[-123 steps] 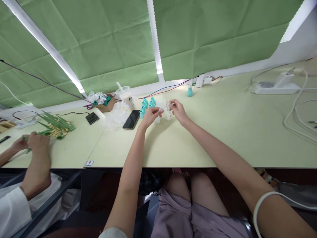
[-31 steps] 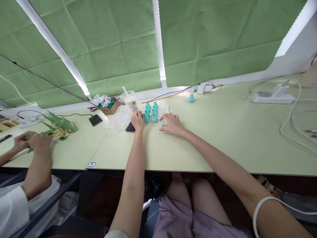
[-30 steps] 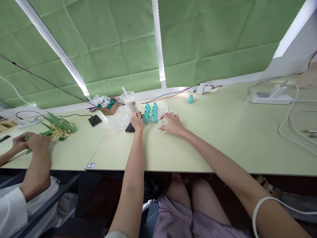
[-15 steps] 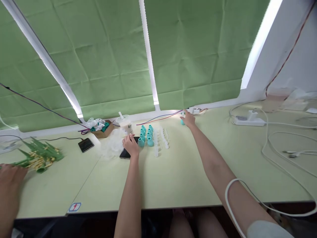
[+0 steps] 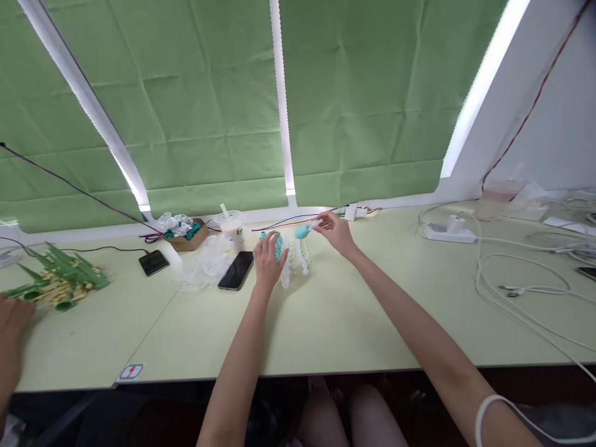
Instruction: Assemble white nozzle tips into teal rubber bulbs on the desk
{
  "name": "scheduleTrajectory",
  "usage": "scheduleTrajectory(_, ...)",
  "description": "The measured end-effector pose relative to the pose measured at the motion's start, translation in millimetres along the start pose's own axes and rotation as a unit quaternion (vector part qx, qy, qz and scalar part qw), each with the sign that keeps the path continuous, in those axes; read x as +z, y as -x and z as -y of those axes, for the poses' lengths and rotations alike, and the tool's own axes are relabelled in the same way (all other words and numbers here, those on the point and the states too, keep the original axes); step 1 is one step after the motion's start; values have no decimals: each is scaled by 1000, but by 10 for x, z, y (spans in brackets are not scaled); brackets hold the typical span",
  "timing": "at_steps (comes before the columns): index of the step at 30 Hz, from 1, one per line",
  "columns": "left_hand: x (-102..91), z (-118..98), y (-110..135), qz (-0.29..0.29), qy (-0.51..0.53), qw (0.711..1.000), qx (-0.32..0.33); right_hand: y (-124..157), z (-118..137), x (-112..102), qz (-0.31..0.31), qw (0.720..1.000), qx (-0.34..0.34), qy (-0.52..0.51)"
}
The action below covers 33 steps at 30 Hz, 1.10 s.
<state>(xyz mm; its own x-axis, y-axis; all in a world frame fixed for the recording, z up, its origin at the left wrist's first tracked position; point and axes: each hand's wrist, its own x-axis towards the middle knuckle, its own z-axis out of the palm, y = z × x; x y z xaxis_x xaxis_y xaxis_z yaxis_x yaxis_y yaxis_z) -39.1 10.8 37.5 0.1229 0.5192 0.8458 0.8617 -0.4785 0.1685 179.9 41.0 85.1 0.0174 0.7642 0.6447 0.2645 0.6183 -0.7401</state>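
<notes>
My right hand (image 5: 334, 231) pinches a small teal bulb with a white nozzle (image 5: 305, 231) and holds it above the table, tilted on its side. My left hand (image 5: 267, 261) lies over a cluster of teal bulbs (image 5: 278, 243), fingers spread and touching them. Just right of that hand stand rows of small clear white caps (image 5: 294, 262). A black phone (image 5: 236, 270) lies left of my left hand.
A drink cup with a straw (image 5: 232, 228), a crumpled clear bag (image 5: 199, 268), a small cardboard box (image 5: 185, 232) and a second phone (image 5: 153, 262) sit at the left. Another person's hand (image 5: 12, 316) is beside green plastic parts (image 5: 59, 280). A power strip (image 5: 449, 231) and white cables (image 5: 516, 282) lie right.
My right hand reached to the back of the table, took the lone teal bulb and brought it back over the caps. My left hand shifted from the phone onto the teal bulbs.
</notes>
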Motion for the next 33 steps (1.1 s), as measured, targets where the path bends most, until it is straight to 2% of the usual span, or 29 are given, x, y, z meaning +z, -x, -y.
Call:
scheduleTrajectory(2,-15,-198,23,19,5,998,63,228,194,109,40,999,2,-36)
scheduleTrajectory(5,-1,-326,64,53,2,993,105,511,237,250,49,995,20,-85)
scheduleTrajectory(10,62,-226,78,96,-10,986,137,689,27,351,-10,992,85,-94)
scheduleTrajectory(15,101,-180,78,125,-8,982,138,708,-36,332,-70,994,50,-63)
scheduleTrajectory(18,99,-167,72,115,24,990,83,690,-40,264,-133,989,53,-43)
scheduleTrajectory(21,48,-102,13,63,80,994,-39,647,-90,162,-165,982,76,-54)
scheduleTrajectory(23,-16,-12,-54,38,138,981,-134,619,-159,103,-155,982,84,-64)
scheduleTrajectory(26,-122,181,-136,56,249,942,-219,600,-282,55,-113,987,91,-64)
scheduleTrajectory(29,-189,362,-146,116,274,921,-252,608,-360,38,-64,992,108,-29)
scheduleTrajectory(33,-228,462,-98,155,199,939,-232,615,-360,15,-23,993,114,35)
